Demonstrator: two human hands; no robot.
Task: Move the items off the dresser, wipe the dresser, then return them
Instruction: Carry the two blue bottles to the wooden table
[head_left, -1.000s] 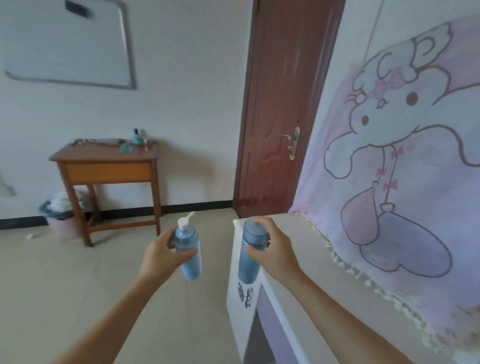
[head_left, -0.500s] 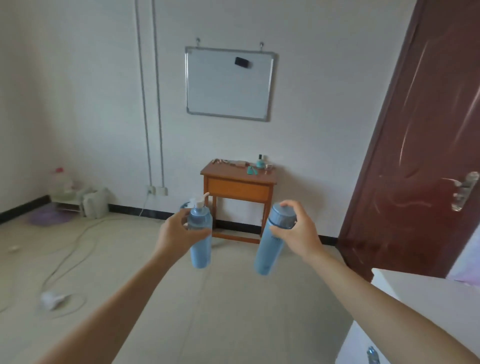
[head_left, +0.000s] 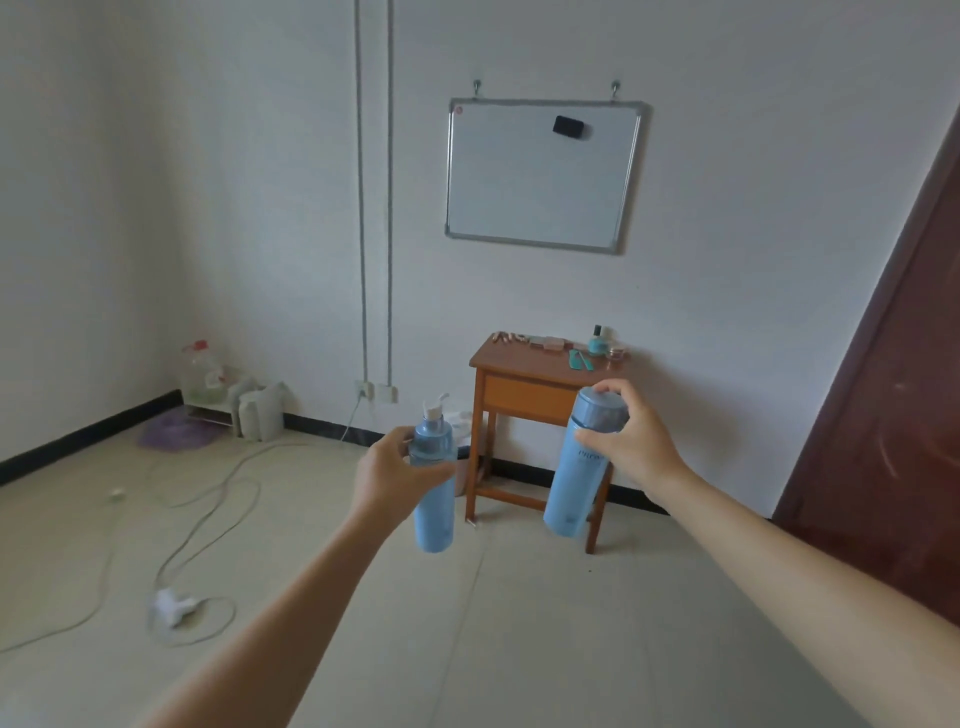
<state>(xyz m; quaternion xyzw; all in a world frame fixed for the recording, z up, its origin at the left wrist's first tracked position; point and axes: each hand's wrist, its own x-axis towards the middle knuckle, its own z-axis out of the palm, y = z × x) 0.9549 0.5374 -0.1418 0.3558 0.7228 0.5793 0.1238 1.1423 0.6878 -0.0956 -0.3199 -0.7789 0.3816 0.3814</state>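
Judged mid-clearing: left hand (head_left: 387, 475) grips a pump bottle (head_left: 434, 501), right hand (head_left: 631, 441) grips a capped bottle (head_left: 576, 483) near its top; next, stand both on the wooden table (head_left: 519, 361) at twelve o'clock.

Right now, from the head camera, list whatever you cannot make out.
Head view only:
- Pump bottle: its middle is covered by the left hand gripping it.
- Capped bottle: print partly under the right hand, the rest too small to read.
- Small items on the wooden table: too far to identify.
- Door: cut off by the right edge.
- Dresser: outside the frame.
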